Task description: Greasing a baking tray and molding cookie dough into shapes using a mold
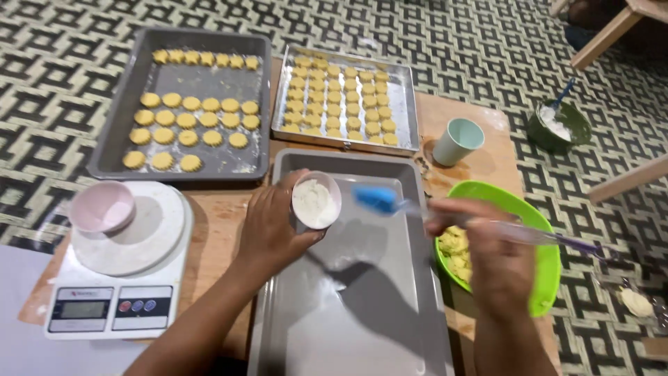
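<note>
Over the empty grey metal baking tray | left hand wrapped round small white cup of white flour | right hand gripping blue-headed silicone brush, head just beside cup rim | advice: load lightly, keep cup above tray, coat evenly into corners.

Left hand curled in a grip, right hand blurred, seemingly closed, both forearms extended forward.
</note>
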